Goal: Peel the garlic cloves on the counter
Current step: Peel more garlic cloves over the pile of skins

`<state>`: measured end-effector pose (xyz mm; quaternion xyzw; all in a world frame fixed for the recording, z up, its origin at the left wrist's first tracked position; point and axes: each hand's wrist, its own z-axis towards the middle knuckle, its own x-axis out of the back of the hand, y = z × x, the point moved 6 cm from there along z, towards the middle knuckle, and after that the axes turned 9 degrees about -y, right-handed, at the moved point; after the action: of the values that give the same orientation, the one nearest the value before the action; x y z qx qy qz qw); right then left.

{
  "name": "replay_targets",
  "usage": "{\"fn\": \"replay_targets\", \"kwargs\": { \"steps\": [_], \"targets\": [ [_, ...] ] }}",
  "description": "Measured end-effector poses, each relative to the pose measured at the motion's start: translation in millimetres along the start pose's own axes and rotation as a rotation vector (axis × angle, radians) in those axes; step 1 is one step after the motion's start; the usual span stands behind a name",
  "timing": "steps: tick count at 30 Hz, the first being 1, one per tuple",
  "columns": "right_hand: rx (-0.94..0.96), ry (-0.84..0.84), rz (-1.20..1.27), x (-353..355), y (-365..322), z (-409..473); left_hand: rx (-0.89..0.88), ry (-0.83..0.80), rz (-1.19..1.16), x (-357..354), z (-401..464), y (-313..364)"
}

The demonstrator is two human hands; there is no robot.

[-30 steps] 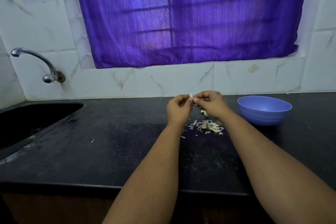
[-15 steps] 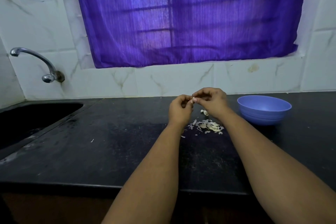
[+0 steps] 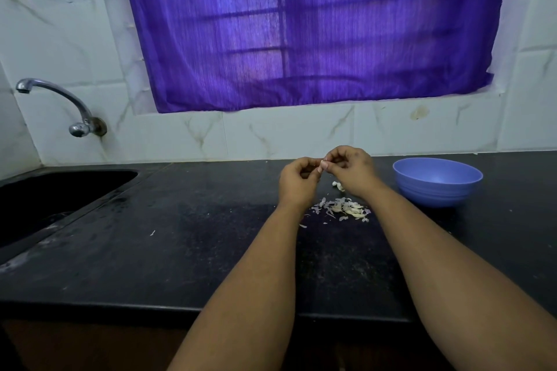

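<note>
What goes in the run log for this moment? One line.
step: peeling | left hand, right hand: pinch clove | peels: on counter | bowl: right

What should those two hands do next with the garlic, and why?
Probably pull the skin off and drop it on the peel pile below. Both the left hand and right hand pinch one small clove above the counter; how much skin remains is unclear.

The black stone counter (image 3: 187, 250), dusty and scuffed, carries a blue plastic bowl (image 3: 437, 181), with a heap of garlic skins (image 3: 342, 208) lying left of the bowl, a few garlic cloves (image 3: 338, 186) just behind that heap, and one stray flake (image 3: 152, 232) far left of it.
</note>
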<state>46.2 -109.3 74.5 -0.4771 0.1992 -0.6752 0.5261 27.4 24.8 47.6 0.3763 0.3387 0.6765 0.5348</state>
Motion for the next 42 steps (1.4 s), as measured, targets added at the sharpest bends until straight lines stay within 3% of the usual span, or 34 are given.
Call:
{"fn": "replay_targets", "kwargs": {
  "steps": [9, 14, 24, 28, 34, 42],
  "targets": [
    [-0.115, -0.137, -0.080, -12, 5, -1, 0.054, -0.022, -0.071, -3, 2, -7],
    [-0.140, -0.149, -0.045, -13, 7, -1, 0.073, 0.003, -0.234, -1, 2, -7],
    [-0.097, 0.048, -0.034, 8, 4, -2, 0.085, 0.016, -0.341, -1, -2, -3],
    [-0.089, 0.029, -0.147, 8, 1, -2, 0.099, 0.035, -0.362, -1, -3, -3],
    [-0.056, 0.102, -0.050, 15, -1, -4, 0.138, 0.044, -0.408, 1, -2, -4],
    [0.034, -0.002, -0.133, -4, -4, -3, 0.143, 0.028, -0.379, 0, -3, -3]
  ]
}}
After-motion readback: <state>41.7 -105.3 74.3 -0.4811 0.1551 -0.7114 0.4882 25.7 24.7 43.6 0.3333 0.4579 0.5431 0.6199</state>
